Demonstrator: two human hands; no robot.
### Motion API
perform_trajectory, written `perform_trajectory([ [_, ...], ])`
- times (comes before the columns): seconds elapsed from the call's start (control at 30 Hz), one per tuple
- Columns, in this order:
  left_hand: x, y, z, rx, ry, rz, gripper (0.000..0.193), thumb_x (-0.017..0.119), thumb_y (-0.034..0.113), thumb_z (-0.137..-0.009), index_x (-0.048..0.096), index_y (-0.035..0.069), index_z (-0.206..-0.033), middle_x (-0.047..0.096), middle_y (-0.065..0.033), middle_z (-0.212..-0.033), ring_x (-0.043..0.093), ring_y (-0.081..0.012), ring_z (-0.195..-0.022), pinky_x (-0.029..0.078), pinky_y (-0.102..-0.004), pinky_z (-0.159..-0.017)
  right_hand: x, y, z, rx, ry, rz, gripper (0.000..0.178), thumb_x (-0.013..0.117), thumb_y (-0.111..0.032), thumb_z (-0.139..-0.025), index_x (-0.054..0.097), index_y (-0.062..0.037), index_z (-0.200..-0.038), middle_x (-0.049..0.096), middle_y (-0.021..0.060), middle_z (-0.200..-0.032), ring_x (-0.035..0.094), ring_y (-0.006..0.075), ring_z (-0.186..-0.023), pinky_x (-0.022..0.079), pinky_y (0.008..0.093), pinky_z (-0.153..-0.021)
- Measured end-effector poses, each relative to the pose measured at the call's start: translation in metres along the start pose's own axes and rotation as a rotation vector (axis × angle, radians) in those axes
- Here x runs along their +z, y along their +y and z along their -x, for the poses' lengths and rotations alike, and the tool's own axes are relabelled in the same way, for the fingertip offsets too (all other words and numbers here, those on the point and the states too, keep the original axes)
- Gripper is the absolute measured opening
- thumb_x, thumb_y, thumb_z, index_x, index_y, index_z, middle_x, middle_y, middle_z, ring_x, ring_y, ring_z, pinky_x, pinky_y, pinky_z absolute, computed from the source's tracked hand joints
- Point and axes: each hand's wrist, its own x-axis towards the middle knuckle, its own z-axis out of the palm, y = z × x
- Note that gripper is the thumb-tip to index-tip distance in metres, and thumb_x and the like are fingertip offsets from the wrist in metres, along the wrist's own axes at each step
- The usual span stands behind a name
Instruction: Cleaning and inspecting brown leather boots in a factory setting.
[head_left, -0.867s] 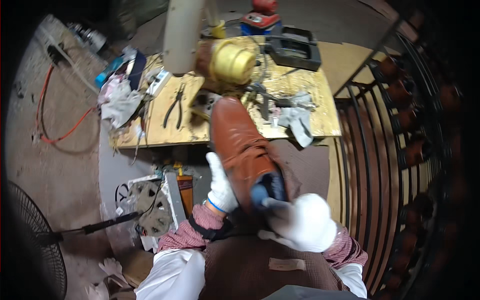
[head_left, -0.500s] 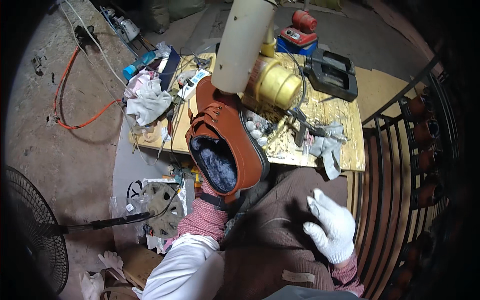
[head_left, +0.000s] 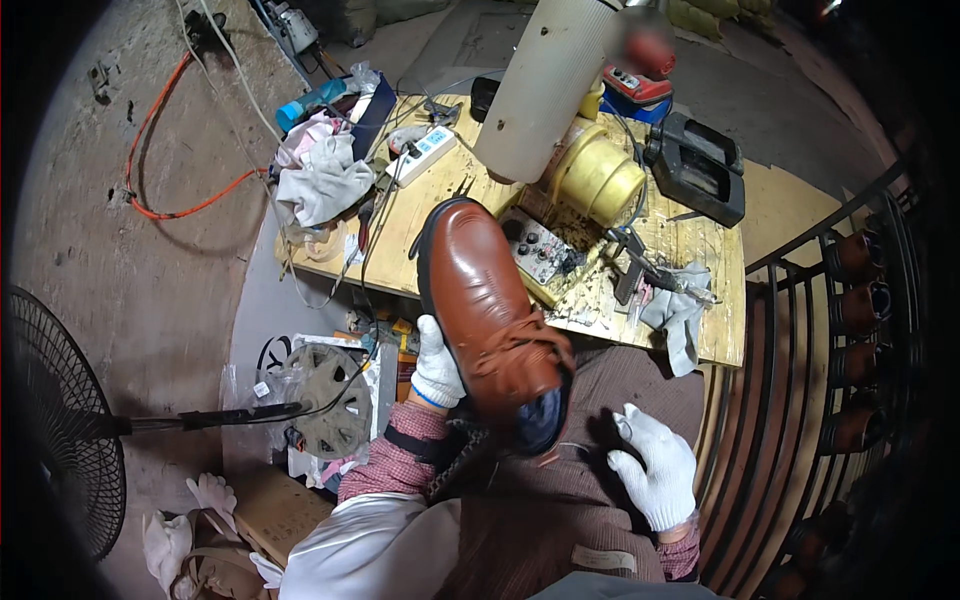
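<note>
A brown leather lace-up shoe (head_left: 482,275) with a dark sole and dark fuzzy lining is held up in front of the bench. My left hand (head_left: 437,362), in a white knit glove, grips it from the left side near the sole; the fingers behind the shoe are hidden. The toe points away from me and the opening faces toward me. My right hand (head_left: 655,468), also gloved in white, hovers over my lap on the right, holding nothing, with thumb and fingers apart. Beyond the shoe a pale tube (head_left: 545,90) slants down beside a yellow round machine part (head_left: 597,175).
On the wooden bench (head_left: 715,318) are a control box (head_left: 540,250), a power strip (head_left: 422,157), a black plastic case (head_left: 698,168) and grey rags (head_left: 683,312). A black rack (head_left: 768,400) with several brown shoes stands right. A fan (head_left: 75,430) is at left.
My left hand has turned the shoe, so its toe and upper now face up instead of its opening. The gloved left hand has come into sight. My right hand stays nearly in place.
</note>
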Motion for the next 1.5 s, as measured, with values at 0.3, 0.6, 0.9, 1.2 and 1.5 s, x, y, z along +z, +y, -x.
perform_trajectory([
  [0.3, 0.062, 0.048, -0.032, 0.134, 0.413, -0.215, 0.067, 0.05, 0.055, -0.106, 0.047, 0.006, -0.151, 0.056, -0.0117, -0.147, 0.062, -0.023, -0.125, 0.053, -0.0385, -0.104, 0.006, 0.008, 0.003, 0.058, -0.042, 0.003, 0.04, 0.08, -0.024, -0.081, 0.073, -0.0055, -0.115, 0.071, 0.0173, -0.126, 0.071, 0.0344, -0.107, 0.057, 0.0409, -0.089],
  [0.6, 0.048, 0.073, -0.071, 0.473, 0.547, -0.359, 0.061, 0.063, 0.043, -0.102, 0.045, 0.011, -0.151, 0.061, -0.0103, -0.139, 0.065, -0.0251, -0.118, 0.057, -0.042, -0.099, 0.014, 0.037, 0.016, 0.152, 0.006, 0.004, 0.037, 0.08, -0.021, -0.08, 0.073, -0.0064, -0.114, 0.071, 0.0154, -0.125, 0.071, 0.034, -0.108, 0.057, 0.041, -0.091],
  [0.9, 0.087, 0.117, -0.115, 0.637, 0.537, -0.437, 0.111, 0.077, 0.029, -0.094, -0.004, 0.01, -0.166, 0.049, -0.0112, -0.148, 0.059, -0.0251, -0.123, 0.053, -0.04, -0.099, 0.017, 0.048, -0.009, 0.029, -0.034, 0.054, 0.038, 0.075, -0.032, -0.087, 0.071, -0.0104, -0.118, 0.071, 0.0123, -0.126, 0.07, 0.0316, -0.103, 0.056, 0.0404, -0.083],
  [1.2, 0.064, 0.126, -0.121, 0.463, 0.51, -0.345, 0.107, 0.078, 0.032, -0.093, 0.003, 0.01, -0.165, 0.052, -0.0135, -0.145, 0.06, -0.0263, -0.119, 0.055, -0.0445, -0.095, 0.032, 0.018, -0.099, -0.335, 0.225, 0.051, 0.04, 0.075, -0.025, -0.089, 0.071, -0.0114, -0.126, 0.071, 0.0088, -0.123, 0.069, 0.0287, -0.096, 0.053, 0.0388, -0.083],
  [1.5, 0.074, 0.072, -0.055, 0.491, 0.557, -0.285, 0.092, 0.072, 0.031, -0.099, 0.01, 0.009, -0.164, 0.053, -0.0095, -0.146, 0.058, -0.0223, -0.125, 0.051, -0.0395, -0.104, 0.039, -0.079, -0.178, -0.557, -0.02, 0.339, 0.033, 0.067, -0.017, -0.081, 0.07, -0.006, -0.112, 0.07, 0.0157, -0.114, 0.07, 0.0302, -0.097, 0.054, 0.0409, -0.08],
])
